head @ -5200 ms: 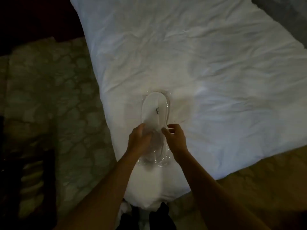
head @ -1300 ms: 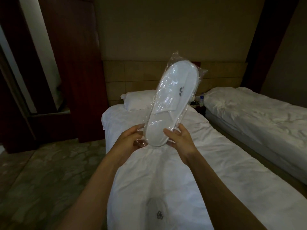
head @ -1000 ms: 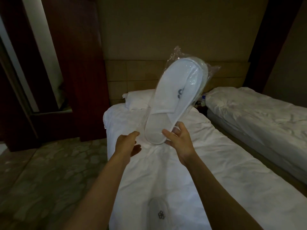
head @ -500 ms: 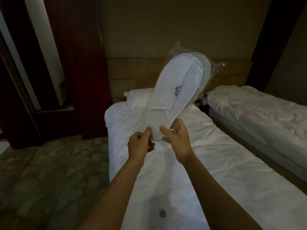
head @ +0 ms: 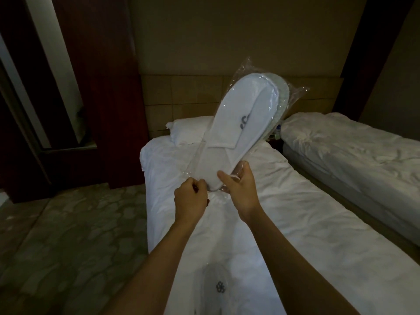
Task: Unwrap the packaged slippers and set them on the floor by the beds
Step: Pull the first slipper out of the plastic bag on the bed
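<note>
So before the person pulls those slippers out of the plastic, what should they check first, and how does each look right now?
1. Right hand has a firm hold on the heel end of the white cloth slippers: ok.
2. Left hand is pinching the edge of the clear plastic wrapper: ok.
3. Wrapper is open at the heel end: cannot tell.
4. Both slippers are inside; a second sole shows behind the first: ok.
5. The second wrapped slipper pack lies safely on the white-sheeted near bed: ok.
6. Patterned carpet floor beside the bed is free for setting them down: ok where visible.
</note>
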Available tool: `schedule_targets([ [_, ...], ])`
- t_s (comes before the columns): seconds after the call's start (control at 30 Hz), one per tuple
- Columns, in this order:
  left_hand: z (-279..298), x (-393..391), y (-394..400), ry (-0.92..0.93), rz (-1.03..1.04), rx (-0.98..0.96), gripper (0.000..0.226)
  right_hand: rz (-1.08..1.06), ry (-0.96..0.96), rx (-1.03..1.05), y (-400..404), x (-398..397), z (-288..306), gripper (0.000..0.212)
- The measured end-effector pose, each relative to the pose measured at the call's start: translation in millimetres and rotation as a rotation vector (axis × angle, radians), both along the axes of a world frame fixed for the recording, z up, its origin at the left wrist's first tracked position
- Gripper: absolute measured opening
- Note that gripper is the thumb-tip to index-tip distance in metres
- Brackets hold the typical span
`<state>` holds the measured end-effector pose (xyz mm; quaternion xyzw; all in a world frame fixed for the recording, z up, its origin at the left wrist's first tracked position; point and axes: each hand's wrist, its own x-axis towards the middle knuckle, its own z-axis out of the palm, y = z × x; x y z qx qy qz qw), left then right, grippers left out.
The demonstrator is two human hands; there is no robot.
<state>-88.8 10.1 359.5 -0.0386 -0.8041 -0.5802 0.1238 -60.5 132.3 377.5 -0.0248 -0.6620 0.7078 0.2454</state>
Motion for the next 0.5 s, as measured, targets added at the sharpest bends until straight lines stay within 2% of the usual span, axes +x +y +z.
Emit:
schedule_targets([
  [0.1, 6, 0, 1, -0.003, -0.007, -0.236, 0.039, -0.04, 0.013, 0.064, -4, -1, 0, 0.024],
  [0.13, 9, 0, 1, -0.044, -0.022, -0.224, 0.039, -0.052, 0.019, 0.094, -5, -1, 0, 0.025],
  [0.23, 12, -3, 2, -0.183, -0.058, -0.001, 0.032, -0.076, 0.032, 0.155, -8, -2, 0, 0.025],
  [0.3, 10, -1, 2, -0.182, -0.063, 0.056, 0.033, -0.063, 0.037, 0.137, -10, -3, 1, 0.028],
  [0.33, 9, 1, 2, -0.155, -0.053, 0.032, 0.036, -0.053, 0.04, 0.119, -10, -4, 1, 0.03],
  [0.5, 11, 3, 3, -0.014, 0.064, -0.343, 0.039, -0.061, 0.035, 0.119, -13, -5, -2, 0.036],
])
